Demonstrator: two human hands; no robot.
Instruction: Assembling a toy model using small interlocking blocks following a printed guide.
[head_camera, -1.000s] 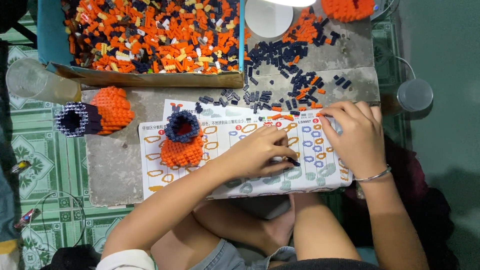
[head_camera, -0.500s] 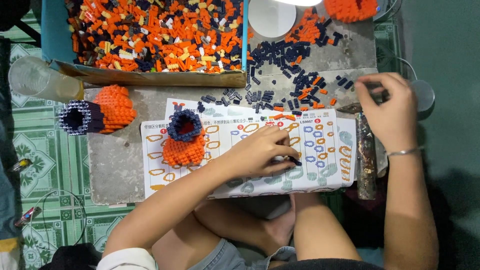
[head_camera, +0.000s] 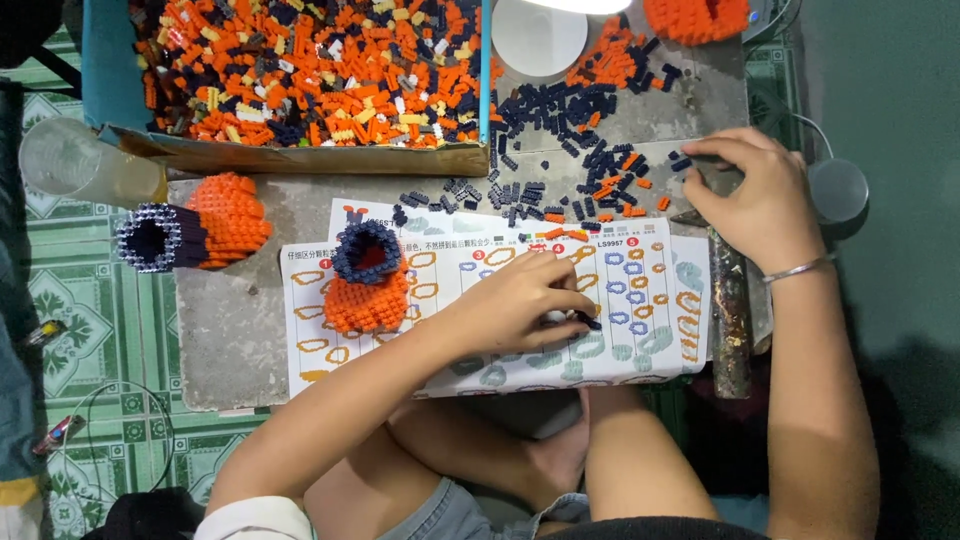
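My left hand (head_camera: 520, 300) rests on the printed instruction sheet (head_camera: 640, 290), fingers closed on a small dark brick piece (head_camera: 582, 321). My right hand (head_camera: 752, 195), a bracelet on its wrist, lies at the table's right edge. Its fingertips are pinched together at the edge of the loose dark blue and orange bricks (head_camera: 600, 165); I cannot tell whether they hold one. An orange model with a dark blue collar (head_camera: 367, 280) stands on the sheet to the left of my left hand.
A cardboard tray (head_camera: 300, 158) full of mixed orange, dark and yellow bricks sits at the back. A second orange and dark model (head_camera: 195, 232) lies at the left edge by a clear plastic cup (head_camera: 75, 160). A white bowl (head_camera: 540, 38) stands at the back.
My right hand has left the sheet beside my left hand and moved up and right to the loose bricks. My left hand has stayed in place.
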